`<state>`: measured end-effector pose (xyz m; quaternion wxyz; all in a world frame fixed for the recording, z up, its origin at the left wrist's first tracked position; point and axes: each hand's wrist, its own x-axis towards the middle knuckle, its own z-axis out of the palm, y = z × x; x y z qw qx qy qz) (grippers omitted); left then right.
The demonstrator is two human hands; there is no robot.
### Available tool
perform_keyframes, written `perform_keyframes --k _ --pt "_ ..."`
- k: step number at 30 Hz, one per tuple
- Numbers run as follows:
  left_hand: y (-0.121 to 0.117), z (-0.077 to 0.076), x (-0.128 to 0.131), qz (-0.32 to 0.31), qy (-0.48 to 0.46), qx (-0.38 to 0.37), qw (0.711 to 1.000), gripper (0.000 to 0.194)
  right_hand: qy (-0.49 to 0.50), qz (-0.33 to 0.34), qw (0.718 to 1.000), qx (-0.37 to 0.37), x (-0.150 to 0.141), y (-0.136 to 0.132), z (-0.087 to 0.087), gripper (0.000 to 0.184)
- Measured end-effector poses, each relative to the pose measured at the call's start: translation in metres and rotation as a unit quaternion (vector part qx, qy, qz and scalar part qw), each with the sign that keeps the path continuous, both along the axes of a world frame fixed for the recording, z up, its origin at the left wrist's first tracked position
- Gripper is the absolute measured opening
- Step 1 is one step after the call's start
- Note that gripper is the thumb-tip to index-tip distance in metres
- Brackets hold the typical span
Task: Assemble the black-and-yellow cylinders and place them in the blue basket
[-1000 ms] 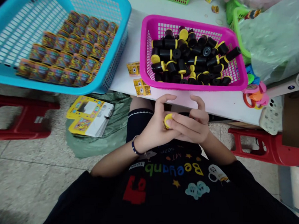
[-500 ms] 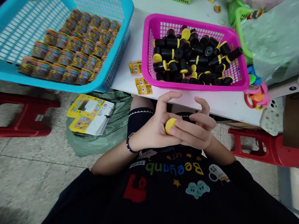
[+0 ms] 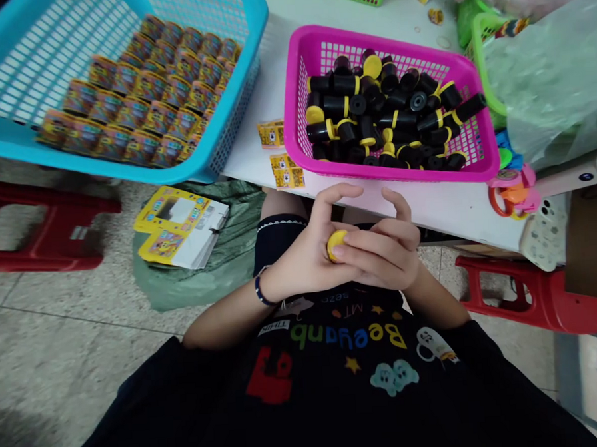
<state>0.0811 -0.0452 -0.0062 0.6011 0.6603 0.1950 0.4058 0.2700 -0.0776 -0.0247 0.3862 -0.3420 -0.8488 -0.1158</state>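
Observation:
In front of my torso, over my lap, my left hand (image 3: 313, 253) is closed round a small thing whose yellow round cap (image 3: 336, 245) shows between thumb and palm. What lies under the cap is hidden by the fingers. My right hand (image 3: 387, 249) presses its fingertips against the cap from the right, with its index finger raised. Beyond the hands, a pink basket (image 3: 376, 173) holds many black canisters (image 3: 346, 132) with yellow caps. Two small yellow printed packets or labels (image 3: 286, 171) lie at the table edge left of it.
At the left a blue basket (image 3: 190, 170) holds rows of colourfully wrapped canisters (image 3: 151, 88). Red stools (image 3: 527, 298) stand at both sides. Yellow printed cards (image 3: 178, 223) rest on a green bag. A phone (image 3: 542, 234), tape rolls and a fan are at the right table edge (image 3: 442, 206).
Both hands and the yellow cap have shifted slightly left and up. The fingers of my right hand have moved further over the cap. The baskets look the same.

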Motion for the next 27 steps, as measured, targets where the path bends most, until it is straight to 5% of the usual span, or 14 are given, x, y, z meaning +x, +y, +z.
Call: perform_keyframes --k 5,10,14,18,27 --pt "0.007 0.006 -0.006 -0.050 0.012 0.020 0.998 0.073 0.000 0.014 0.990 -0.143 -0.001 0.000 -0.004 0.029" --pt "0.007 0.009 -0.009 -0.063 0.057 -0.016 0.996 0.081 0.120 0.090 0.982 -0.114 -0.003 0.006 0.026 0.044" --pt "0.006 0.010 -0.010 -0.058 0.123 0.001 0.991 0.094 0.209 0.114 0.918 -0.316 0.004 0.013 0.045 0.032" --pt "0.006 0.010 -0.012 -0.059 0.191 0.035 0.979 0.110 0.172 0.129 0.861 -0.461 0.012 0.020 0.040 0.018" --pt "0.008 0.009 -0.015 -0.088 0.217 0.070 0.970 0.116 0.077 0.101 0.914 -0.386 0.004 0.015 0.041 0.022"
